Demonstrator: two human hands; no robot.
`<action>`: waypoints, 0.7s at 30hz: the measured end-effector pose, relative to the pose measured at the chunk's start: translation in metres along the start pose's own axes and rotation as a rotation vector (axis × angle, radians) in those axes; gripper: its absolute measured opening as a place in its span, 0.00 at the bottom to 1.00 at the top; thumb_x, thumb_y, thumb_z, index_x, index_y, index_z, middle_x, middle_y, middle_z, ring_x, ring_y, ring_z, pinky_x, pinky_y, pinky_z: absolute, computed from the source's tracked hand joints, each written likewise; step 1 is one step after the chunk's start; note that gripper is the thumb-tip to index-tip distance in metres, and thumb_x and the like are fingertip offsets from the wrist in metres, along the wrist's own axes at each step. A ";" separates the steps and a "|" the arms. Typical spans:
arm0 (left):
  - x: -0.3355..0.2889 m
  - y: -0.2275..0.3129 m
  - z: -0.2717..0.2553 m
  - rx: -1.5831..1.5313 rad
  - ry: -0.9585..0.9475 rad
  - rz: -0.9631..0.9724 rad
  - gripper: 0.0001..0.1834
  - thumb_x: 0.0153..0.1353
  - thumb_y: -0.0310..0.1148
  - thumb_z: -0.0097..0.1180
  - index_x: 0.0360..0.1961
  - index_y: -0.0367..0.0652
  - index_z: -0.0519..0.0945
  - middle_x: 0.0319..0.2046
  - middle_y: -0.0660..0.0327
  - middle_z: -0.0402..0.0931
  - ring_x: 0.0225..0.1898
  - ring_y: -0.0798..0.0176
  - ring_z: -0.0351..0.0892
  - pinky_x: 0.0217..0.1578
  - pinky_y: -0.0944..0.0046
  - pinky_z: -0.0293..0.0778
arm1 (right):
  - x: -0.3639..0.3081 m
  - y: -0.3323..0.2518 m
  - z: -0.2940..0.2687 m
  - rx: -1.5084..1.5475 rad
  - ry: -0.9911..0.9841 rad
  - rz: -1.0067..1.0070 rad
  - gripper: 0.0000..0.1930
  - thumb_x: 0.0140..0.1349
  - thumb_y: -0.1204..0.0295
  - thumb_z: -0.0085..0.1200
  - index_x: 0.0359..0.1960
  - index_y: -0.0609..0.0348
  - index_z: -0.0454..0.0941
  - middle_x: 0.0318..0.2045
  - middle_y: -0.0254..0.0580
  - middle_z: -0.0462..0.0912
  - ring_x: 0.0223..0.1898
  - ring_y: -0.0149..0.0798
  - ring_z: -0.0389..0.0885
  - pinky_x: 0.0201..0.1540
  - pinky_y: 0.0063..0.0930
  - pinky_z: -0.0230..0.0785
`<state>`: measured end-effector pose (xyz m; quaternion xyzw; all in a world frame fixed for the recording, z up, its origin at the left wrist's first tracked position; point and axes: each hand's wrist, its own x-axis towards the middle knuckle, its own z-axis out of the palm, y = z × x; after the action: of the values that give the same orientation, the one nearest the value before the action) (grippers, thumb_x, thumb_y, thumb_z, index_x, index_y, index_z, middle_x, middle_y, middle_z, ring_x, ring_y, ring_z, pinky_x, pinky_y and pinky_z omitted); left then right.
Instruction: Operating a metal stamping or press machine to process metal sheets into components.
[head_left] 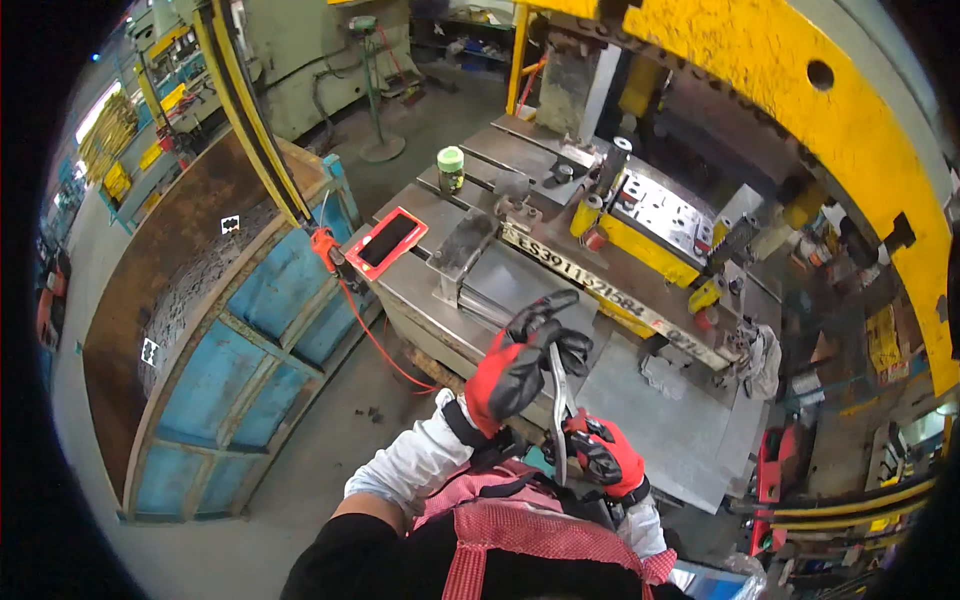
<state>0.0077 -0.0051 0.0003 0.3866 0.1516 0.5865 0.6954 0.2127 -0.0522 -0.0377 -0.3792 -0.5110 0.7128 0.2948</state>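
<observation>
- Left hand (507, 367) and right hand (607, 457), in red gloves with creased black coating, flank a thin, bent, shiny metal strip (558, 415) in front of the yellow-sided die (648, 248); fingers half curl, though whose grip bears it cannot be told.
- A loose hold could drop the slick strip; its edge could nick gloves.
- Left of the die, a knock could topple the green-lidded jar (451, 172) on the scuffed steel counter (418, 276).

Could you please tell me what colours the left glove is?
The left glove is red and black, seen best in the head view.
</observation>
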 end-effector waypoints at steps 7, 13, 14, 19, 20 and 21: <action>0.005 0.008 -0.003 0.189 0.068 0.276 0.36 0.52 0.54 0.49 0.52 0.33 0.60 0.32 0.56 0.71 0.31 0.63 0.72 0.34 0.63 0.70 | 0.033 0.010 0.000 -0.304 -0.316 -0.305 0.13 0.55 0.70 0.48 0.41 0.64 0.69 0.27 0.38 0.74 0.29 0.31 0.72 0.30 0.27 0.64; 0.031 -0.007 -0.022 -0.256 -0.081 0.110 0.28 0.57 0.48 0.45 0.50 0.36 0.63 0.28 0.60 0.72 0.29 0.65 0.73 0.31 0.58 0.73 | 0.046 0.051 -0.008 -0.423 -0.232 -0.828 0.23 0.48 0.67 0.58 0.46 0.59 0.69 0.43 0.51 0.71 0.44 0.53 0.69 0.45 0.38 0.62; 0.032 -0.008 -0.019 -0.237 -0.026 0.169 0.26 0.59 0.49 0.42 0.50 0.38 0.63 0.28 0.60 0.72 0.29 0.65 0.73 0.31 0.57 0.73 | 0.047 0.054 -0.010 -0.413 -0.243 -0.831 0.23 0.48 0.67 0.58 0.46 0.59 0.69 0.43 0.51 0.71 0.44 0.53 0.69 0.45 0.38 0.62; 0.013 -0.005 -0.032 -0.029 0.282 0.090 0.18 0.60 0.41 0.42 0.46 0.39 0.68 0.33 0.59 0.73 0.29 0.63 0.74 0.34 0.64 0.71 | 0.027 0.034 0.001 -0.442 -0.154 -0.643 0.19 0.50 0.70 0.55 0.44 0.61 0.70 0.39 0.47 0.71 0.39 0.47 0.69 0.41 0.35 0.63; 0.013 -0.011 -0.030 0.043 0.300 0.106 0.16 0.61 0.37 0.41 0.47 0.40 0.67 0.35 0.58 0.74 0.31 0.64 0.75 0.36 0.68 0.71 | 0.020 0.037 -0.005 -0.272 -0.203 -0.408 0.17 0.51 0.70 0.53 0.43 0.61 0.70 0.37 0.45 0.72 0.37 0.44 0.70 0.39 0.33 0.63; 0.014 -0.021 -0.038 -0.180 0.244 0.040 0.17 0.62 0.35 0.39 0.50 0.39 0.66 0.36 0.58 0.73 0.34 0.64 0.75 0.37 0.68 0.71 | 0.016 0.039 -0.014 -0.079 -0.200 -0.189 0.15 0.53 0.70 0.52 0.42 0.62 0.71 0.36 0.42 0.73 0.35 0.40 0.71 0.38 0.31 0.64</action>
<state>0.0011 0.0216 -0.0357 0.2513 0.1740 0.6541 0.6919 0.2143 -0.0436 -0.0810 -0.2677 -0.5988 0.6956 0.2930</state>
